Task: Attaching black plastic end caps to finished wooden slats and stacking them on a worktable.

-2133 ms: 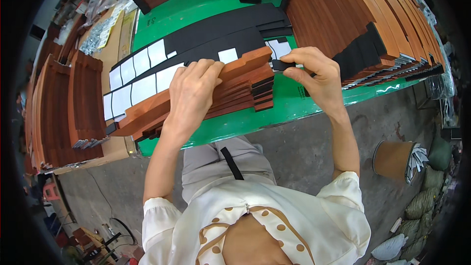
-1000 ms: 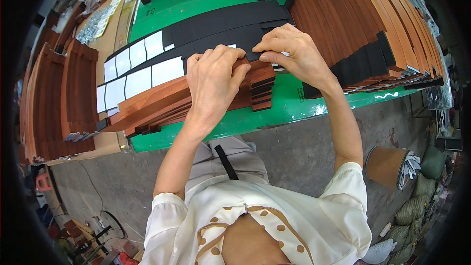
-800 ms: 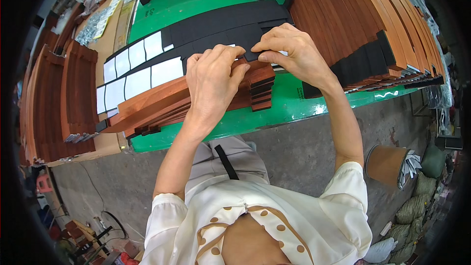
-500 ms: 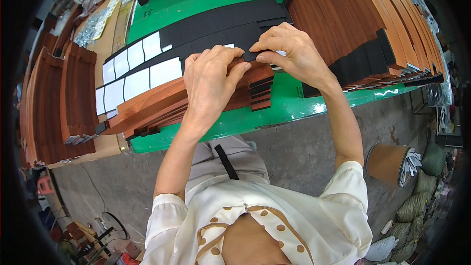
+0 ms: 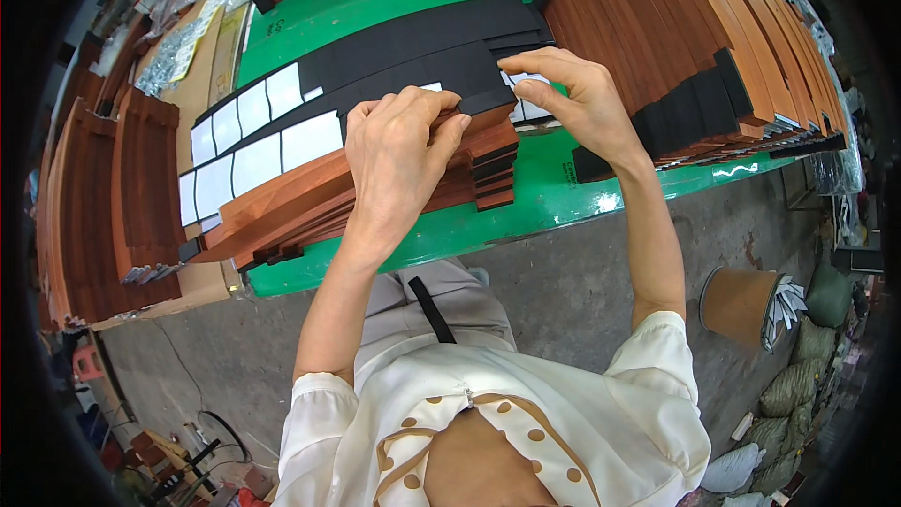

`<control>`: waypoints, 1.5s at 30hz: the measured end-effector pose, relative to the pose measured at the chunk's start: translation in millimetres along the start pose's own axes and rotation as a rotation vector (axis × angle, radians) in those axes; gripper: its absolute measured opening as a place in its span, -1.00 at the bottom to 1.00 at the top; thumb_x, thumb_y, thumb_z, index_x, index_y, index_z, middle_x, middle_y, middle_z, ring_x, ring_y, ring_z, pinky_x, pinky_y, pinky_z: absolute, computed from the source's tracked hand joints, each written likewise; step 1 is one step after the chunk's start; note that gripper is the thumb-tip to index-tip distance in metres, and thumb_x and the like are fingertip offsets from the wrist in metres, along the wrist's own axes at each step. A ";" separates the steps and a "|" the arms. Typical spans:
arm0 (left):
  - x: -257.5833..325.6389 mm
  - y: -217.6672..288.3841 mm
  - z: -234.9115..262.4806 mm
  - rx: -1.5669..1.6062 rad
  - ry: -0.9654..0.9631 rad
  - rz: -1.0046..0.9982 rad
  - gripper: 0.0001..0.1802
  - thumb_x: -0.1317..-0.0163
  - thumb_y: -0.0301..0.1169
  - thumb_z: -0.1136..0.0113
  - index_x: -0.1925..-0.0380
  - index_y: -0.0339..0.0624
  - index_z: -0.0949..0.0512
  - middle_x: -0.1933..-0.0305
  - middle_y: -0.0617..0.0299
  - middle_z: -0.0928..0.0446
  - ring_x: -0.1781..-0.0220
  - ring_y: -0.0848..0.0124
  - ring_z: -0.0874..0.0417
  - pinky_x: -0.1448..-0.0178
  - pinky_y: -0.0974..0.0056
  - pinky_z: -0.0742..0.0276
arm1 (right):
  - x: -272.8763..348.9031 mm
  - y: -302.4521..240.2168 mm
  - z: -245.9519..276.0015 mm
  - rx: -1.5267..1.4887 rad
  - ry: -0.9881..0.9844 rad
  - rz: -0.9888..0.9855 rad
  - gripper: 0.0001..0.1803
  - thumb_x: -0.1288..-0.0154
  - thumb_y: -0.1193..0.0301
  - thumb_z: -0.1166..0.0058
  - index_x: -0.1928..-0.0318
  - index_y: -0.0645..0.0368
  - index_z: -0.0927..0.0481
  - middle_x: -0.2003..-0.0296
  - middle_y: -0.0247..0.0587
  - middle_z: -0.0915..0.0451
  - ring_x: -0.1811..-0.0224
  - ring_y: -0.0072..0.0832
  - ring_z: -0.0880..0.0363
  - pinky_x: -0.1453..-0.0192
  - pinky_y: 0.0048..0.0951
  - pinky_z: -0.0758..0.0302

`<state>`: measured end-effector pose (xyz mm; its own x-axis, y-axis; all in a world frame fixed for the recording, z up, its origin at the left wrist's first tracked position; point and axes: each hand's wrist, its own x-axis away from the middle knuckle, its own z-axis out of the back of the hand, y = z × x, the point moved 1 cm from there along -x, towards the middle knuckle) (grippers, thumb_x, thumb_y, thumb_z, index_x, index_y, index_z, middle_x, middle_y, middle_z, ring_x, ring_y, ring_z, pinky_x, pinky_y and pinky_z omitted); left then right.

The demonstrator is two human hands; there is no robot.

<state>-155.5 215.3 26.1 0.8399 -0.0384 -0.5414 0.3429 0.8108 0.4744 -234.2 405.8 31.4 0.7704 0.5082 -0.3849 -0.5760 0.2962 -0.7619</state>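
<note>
My left hand (image 5: 394,164) is closed at the right part of a reddish-brown wooden slat (image 5: 296,192), thumb and forefinger pinching near a black strip (image 5: 485,99) that lies along the slat's end. Just past that end, my right hand (image 5: 587,108) is open, its thumb and forefinger apart with nothing visible between them. Behind the slat lie black sheets (image 5: 394,47), partly covered with white rectangular pieces (image 5: 258,155). More white pieces (image 5: 530,105) show beneath the right fingers. Several slats with black ends (image 5: 495,178) are stacked below.
A green tabletop (image 5: 554,202) carries the work. Tall stacks of wooden slats (image 5: 638,19) stand at the right, and more stacks (image 5: 145,174) at the left. On the concrete floor (image 5: 582,300) to the right is a brown bin (image 5: 741,305) with white scraps.
My right hand has drawn back to the right from the black strip, and its fingers have parted. More of the strip and the slat's end now shows. The left hand keeps its pinch.
</note>
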 end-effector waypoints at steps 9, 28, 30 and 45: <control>0.6 -4.0 -1.3 -0.049 0.022 -0.051 -0.82 -0.02 -0.38 -0.33 0.37 -0.18 -0.61 0.43 0.29 -0.58 0.43 0.37 -0.54 0.14 0.29 -0.29 | 6.3 4.8 -2.3 0.026 -0.019 0.018 -0.75 -0.14 0.37 -0.20 0.21 0.26 -0.65 0.29 -0.18 -0.64 0.25 -0.38 -0.61 0.16 -0.42 -0.51; 0.9 -1.4 -6.5 -0.117 0.069 -0.223 -0.81 0.00 -0.44 -0.29 0.32 -0.04 -0.60 0.53 0.37 -0.40 0.45 0.42 -0.45 0.14 0.27 -0.27 | 25.8 17.5 -32.6 -0.340 0.265 -0.188 -0.66 -0.25 0.44 -0.08 -0.03 0.24 -0.53 0.28 -0.22 -0.63 0.26 -0.55 -0.58 0.20 -0.54 -0.49; 1.7 -2.3 -10.0 -0.140 0.069 -0.236 -0.80 0.05 -0.46 -0.28 0.34 0.00 -0.60 0.53 0.38 -0.38 0.44 0.42 -0.45 0.13 0.25 -0.27 | 21.2 8.8 -45.7 -0.276 0.292 -0.169 -0.65 -0.26 0.42 -0.06 -0.05 0.25 -0.49 0.28 -0.21 -0.63 0.25 -0.55 -0.58 0.19 -0.54 -0.49; 11.7 -11.0 -10.5 -0.123 0.167 -0.283 -0.72 0.03 -0.41 -0.17 0.23 0.02 -0.55 0.39 0.29 -0.46 0.25 0.34 -0.53 0.05 0.14 -0.36 | 10.3 -3.9 -66.2 -0.212 0.442 -0.418 -0.61 -0.34 0.47 0.33 -0.10 0.29 -0.43 0.26 -0.25 -0.67 0.26 -0.65 -0.49 0.15 -0.62 -0.36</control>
<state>-153.8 212.0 7.3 0.6350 -0.1840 -0.7503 0.4904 0.8464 0.2076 -205.9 356.4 -4.1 0.9842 -0.0098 -0.1768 -0.1709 0.2080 -0.9631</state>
